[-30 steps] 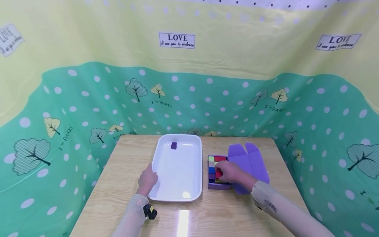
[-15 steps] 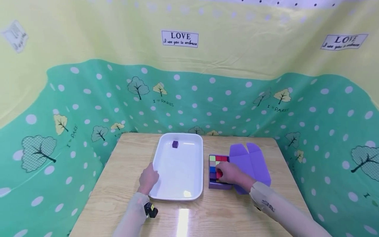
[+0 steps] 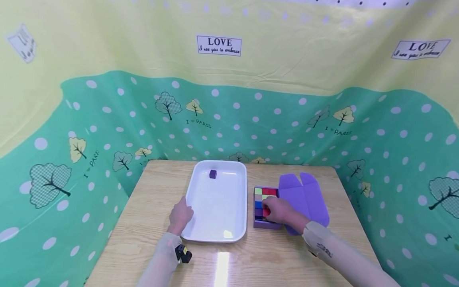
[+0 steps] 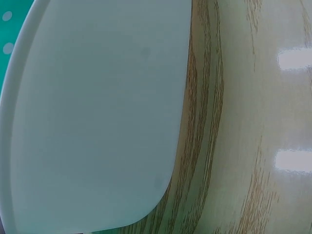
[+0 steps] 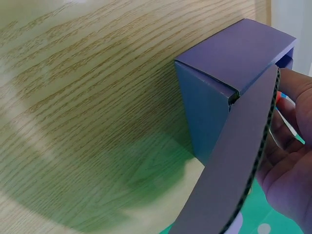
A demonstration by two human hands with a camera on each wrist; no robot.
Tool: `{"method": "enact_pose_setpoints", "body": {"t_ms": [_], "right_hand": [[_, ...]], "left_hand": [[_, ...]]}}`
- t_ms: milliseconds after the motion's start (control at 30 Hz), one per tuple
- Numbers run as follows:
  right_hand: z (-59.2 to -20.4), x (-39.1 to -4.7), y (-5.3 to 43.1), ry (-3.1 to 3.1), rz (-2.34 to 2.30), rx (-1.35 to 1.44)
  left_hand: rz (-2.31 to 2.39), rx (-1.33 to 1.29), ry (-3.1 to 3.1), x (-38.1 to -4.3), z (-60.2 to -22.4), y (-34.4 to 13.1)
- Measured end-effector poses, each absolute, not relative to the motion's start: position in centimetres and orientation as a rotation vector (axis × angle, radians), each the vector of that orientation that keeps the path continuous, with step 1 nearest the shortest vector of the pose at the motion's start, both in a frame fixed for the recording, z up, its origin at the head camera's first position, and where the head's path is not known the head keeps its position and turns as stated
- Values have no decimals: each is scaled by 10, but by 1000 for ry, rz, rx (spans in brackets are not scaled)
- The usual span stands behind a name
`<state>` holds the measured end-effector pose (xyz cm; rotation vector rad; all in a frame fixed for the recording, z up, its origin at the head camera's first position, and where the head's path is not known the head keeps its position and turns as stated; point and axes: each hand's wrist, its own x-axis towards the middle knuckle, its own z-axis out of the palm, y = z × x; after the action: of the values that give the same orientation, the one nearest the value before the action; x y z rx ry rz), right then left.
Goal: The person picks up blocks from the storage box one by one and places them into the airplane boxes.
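Observation:
A white tray [image 3: 216, 207] lies left of centre on the wooden table, with one dark purple cube [image 3: 213, 174] near its far end. My left hand [image 3: 180, 216] holds the tray's left rim, thumb over the inner side. To the tray's right stands an open purple cardboard box [image 3: 267, 225] filled with colored cubes, among them red, blue, purple and pale green ones. The fingers of my right hand [image 3: 281, 210] reach down into the box and pinch a red cube [image 3: 265, 213]; the hand partly hides it. In the right wrist view, the box wall and lid hide most fingertips.
The box's purple lid [image 3: 305, 199] is folded out to the right, beneath my right wrist. Behind and on both sides of the wooden table [image 3: 161, 179] hangs a green and yellow printed curtain [image 3: 229, 103]. A small black device is strapped to my left wrist.
The head view has shifted slightly, so the scene sits a little differently in the frame. Both hands stay in nearly the same places on the tray and in the box.

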<state>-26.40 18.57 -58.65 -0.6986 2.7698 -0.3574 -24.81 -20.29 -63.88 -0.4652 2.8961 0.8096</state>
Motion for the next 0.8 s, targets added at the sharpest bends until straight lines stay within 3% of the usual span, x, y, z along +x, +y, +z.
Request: {"method": "enact_pose_setpoints", "body": {"t_ms": [467,800], "right_hand": [[-588,-272,181,2799,-387,-775],[-555,-283,139,2808,-503,-895]], "left_hand": [[849,-497,2879,-248,-637,-208],[834,-489,2880,-249,-641,-201]]}}
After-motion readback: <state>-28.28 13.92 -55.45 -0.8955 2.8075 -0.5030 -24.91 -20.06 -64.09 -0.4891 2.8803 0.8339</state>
